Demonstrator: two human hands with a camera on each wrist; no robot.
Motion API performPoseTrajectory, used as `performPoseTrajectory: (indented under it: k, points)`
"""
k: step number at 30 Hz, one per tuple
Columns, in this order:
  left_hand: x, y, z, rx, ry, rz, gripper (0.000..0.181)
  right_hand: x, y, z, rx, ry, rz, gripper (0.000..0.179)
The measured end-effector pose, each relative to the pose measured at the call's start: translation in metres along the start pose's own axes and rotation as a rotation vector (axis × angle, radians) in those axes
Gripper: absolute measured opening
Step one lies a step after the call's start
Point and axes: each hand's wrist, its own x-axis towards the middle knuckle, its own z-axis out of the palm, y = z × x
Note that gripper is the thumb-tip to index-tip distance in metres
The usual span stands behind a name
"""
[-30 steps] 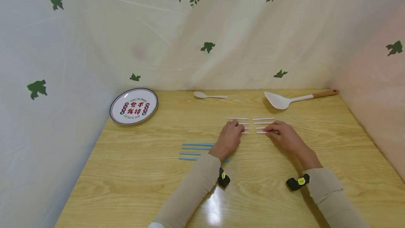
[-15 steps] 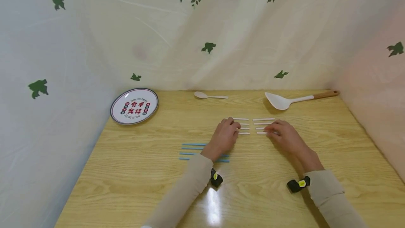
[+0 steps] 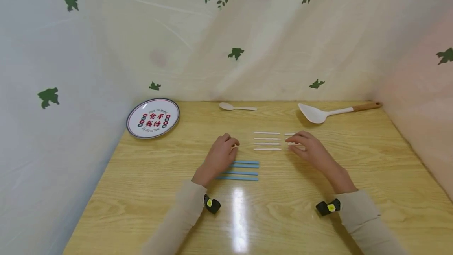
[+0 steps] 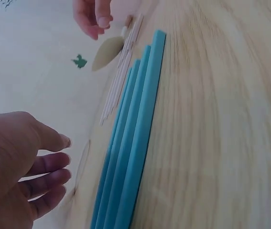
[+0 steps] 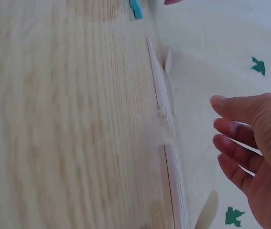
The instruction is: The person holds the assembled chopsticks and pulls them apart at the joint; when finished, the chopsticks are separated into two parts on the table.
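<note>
Several blue chopsticks (image 3: 244, 178) lie side by side on the table, partly hidden under my left hand (image 3: 217, 152). Its fingers curve loosely with nothing between them, and the left wrist view shows that hand (image 4: 25, 167) apart from the blue chopsticks (image 4: 145, 105). To the right, slim white sticks lie in two groups. The left group (image 3: 267, 139) is fully visible. My right hand (image 3: 309, 148) hovers over the right group (image 3: 290, 133) and hides most of it. In the right wrist view its thumb and fingers (image 5: 235, 107) are spread apart, holding nothing, beside the white sticks (image 5: 175, 186).
At the back left a patterned oval plate (image 3: 153, 119) stands near the wall. A small pale spoon (image 3: 227, 106) lies along the back edge. Further right rests a white ladle-like utensil (image 3: 313, 114) with a wooden handle. A printed cloth wall (image 3: 198, 70) encloses the table.
My left hand has moved left, off the left group of white sticks and over the blue chopsticks. My right hand has parted its fingers and risen slightly from the right group.
</note>
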Motion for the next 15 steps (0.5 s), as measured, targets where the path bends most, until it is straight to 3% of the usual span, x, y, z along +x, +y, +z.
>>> performPoseTrajectory:
  k: [6,10,15]
  points:
    - [-0.020,-0.027,-0.014,-0.057,-0.046,-0.067,0.014,0.006,-0.017,0.014,0.073,-0.122,0.057,0.025]
    - [-0.029,-0.045,-0.020,-0.104,-0.086,-0.093,0.014,0.009,-0.028,0.030,0.120,-0.144,0.055,0.027]
    - [-0.037,-0.059,-0.025,-0.122,-0.126,-0.074,0.011,0.015,-0.042,0.046,0.184,-0.168,0.063,0.027]
